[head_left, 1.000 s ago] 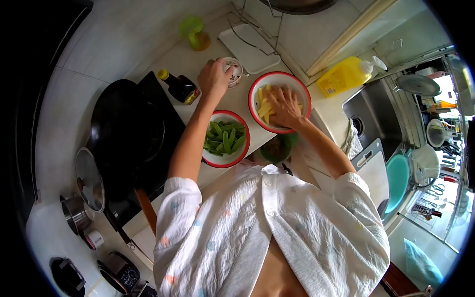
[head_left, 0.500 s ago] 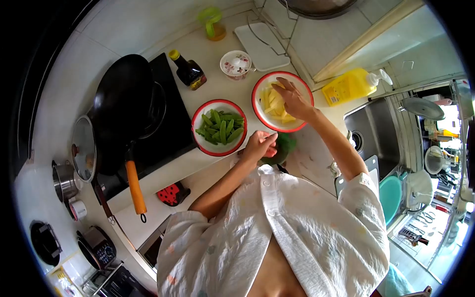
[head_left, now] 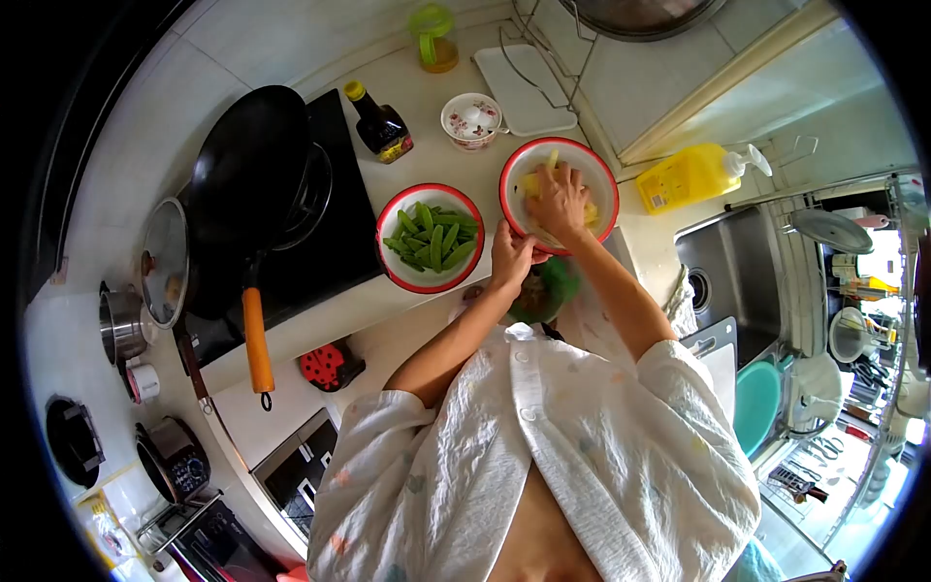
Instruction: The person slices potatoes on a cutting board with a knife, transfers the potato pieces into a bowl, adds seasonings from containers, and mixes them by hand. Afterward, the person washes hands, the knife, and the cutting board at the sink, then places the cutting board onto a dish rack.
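My right hand [head_left: 560, 202] reaches down into a white bowl with a red rim [head_left: 605, 180], its fingers spread over pale yellow slices [head_left: 529, 184] that look like potato. Whether any slice is gripped underneath is hidden. At the near left edge of this bowl, my left hand [head_left: 510, 260] is closed on the rim. A second red-rimmed bowl [head_left: 385, 215] stands to the left, holding green pea pods [head_left: 433, 238]. Below the hands, something green [head_left: 557, 286] is partly covered by my left arm.
A black wok [head_left: 247, 160] with a wooden handle sits on the dark cooktop [head_left: 344, 223]. Behind the bowls stand a dark sauce bottle [head_left: 380, 128], a lidded floral pot [head_left: 471, 120] and a white tray [head_left: 529, 92]. A yellow pump bottle [head_left: 684, 178] is beside the sink [head_left: 742, 262].
My right hand has lowered from above the slices onto them. My left hand has moved up from below the bowl to its rim. The view has shifted slightly.
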`<control>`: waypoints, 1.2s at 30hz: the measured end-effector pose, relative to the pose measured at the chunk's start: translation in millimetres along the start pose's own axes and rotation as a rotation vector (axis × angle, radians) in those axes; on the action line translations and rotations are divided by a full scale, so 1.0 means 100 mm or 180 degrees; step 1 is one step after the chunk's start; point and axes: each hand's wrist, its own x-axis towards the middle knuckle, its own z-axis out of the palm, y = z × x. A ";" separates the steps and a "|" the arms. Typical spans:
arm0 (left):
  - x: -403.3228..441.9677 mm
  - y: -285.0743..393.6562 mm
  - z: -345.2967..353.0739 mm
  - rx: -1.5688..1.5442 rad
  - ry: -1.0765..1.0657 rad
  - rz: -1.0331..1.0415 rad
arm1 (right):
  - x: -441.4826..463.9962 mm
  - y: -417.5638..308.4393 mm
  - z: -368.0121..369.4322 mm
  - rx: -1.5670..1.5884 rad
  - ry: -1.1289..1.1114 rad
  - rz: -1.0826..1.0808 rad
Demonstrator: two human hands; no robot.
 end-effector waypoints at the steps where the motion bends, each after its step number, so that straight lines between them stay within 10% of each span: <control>1: 0.00 -0.01 0.00 0.0060 0.0002 -0.0030 | 0.05 0.02 -0.01 0.0157 -0.0046 0.0003; 9: 0.07 0.05 0.00 0.0103 0.0186 0.0002 | 0.23 0.23 -0.28 0.1689 -0.0332 -0.0221; 18: 0.12 0.06 -0.04 0.0063 0.0003 -0.0059 | -0.16 0.37 -0.29 0.0072 -0.0916 -0.0267; 36: 0.09 0.06 -0.06 -0.0060 -0.0025 0.0129 | -0.03 0.31 -0.27 0.0247 -0.0350 -0.0028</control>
